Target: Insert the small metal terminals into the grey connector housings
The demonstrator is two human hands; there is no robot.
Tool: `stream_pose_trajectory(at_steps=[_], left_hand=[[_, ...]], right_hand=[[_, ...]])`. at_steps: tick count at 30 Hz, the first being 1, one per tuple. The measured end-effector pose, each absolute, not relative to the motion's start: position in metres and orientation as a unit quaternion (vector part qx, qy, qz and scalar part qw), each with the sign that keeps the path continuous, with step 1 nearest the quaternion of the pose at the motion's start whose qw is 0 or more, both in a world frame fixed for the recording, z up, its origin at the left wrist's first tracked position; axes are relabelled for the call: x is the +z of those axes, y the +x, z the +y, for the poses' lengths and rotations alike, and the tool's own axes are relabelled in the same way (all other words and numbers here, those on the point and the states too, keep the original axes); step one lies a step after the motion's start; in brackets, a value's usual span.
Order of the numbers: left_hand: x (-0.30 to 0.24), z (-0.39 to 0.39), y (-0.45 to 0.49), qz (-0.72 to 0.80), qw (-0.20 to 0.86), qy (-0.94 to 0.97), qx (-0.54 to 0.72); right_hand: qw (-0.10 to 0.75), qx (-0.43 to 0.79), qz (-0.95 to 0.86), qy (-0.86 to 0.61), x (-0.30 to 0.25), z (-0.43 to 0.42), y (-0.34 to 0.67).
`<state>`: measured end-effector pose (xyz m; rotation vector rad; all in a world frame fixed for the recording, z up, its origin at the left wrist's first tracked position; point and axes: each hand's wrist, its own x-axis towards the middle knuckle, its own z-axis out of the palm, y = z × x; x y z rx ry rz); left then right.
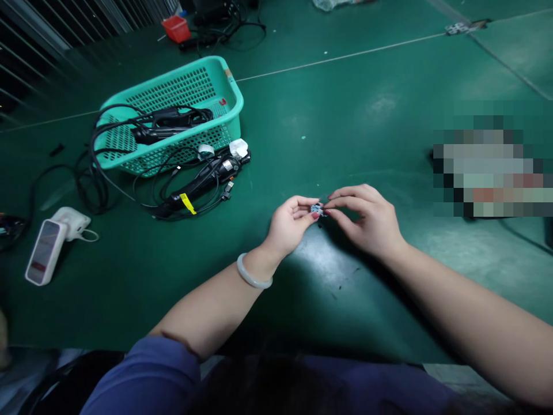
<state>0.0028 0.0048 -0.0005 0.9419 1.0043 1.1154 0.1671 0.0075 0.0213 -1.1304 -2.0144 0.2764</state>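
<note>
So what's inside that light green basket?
Inside the basket lie black devices, with black cables draped over its left end. A small red piece shows toward the right end. The devices and near wall cover part of the bottom, so anything there is hidden.

This looks like a workshop. A big green table [280, 127] fills most of the view. On it sit a green plastic basket [237, 102] with black corded tools [158, 135] inside, another corded tool [199, 183] beside it, and a small red bin [176, 29] farther back.
</note>
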Motion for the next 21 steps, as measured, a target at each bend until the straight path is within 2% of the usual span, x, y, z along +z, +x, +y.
stream_pose_trajectory(at_steps=[11,21], left_hand=[[-0.0010,0.0051,0.0039,0.437,0.639,0.401,0.489],[-0.0012,0.0049,0.0056,0.439,0.643,0.402,0.481]], right_hand=[[0.334,0.069,-0.841,-0.420,0.0188,0.0079,0.1688],[0.312,0.030,-0.858,-0.407,0.0145,0.0096,0.1672]])
